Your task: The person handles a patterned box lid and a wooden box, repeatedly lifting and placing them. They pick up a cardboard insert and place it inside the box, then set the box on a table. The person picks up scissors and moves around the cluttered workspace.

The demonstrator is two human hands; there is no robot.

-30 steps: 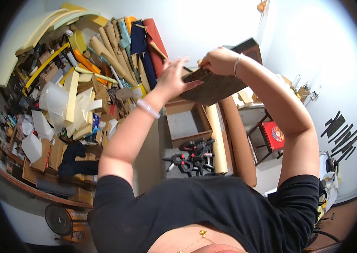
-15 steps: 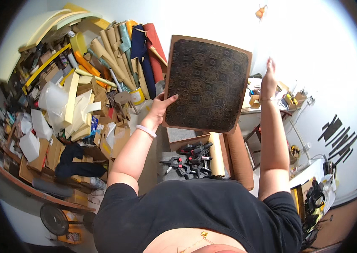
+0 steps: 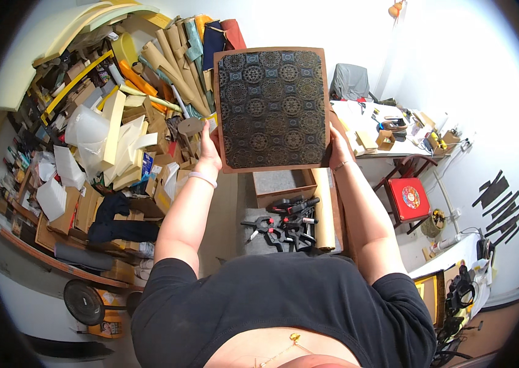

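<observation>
patterned panel point(image 3: 272, 110) upper centre of frame, between your left hand point(image 3: 210, 150) and right hand point(image 3: 339, 149); fingers part-open, bracing lower side edges, tips partly hidden. looks stiff, fairly light, face perhaps scuffable; best gripped by brown rim point(image 3: 272, 168), both sides.

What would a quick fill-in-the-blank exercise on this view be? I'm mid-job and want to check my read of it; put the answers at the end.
1. Of the left hand and the right hand, ____ hold the patterned panel.
2. The thick pale bangle is worn on the ____ side.
3. In the picture, the cream roll lies to the ____ of the black clamps.
4. The chair seat is mainly ____ in colour.
Missing words: both; left; right; red.
</observation>
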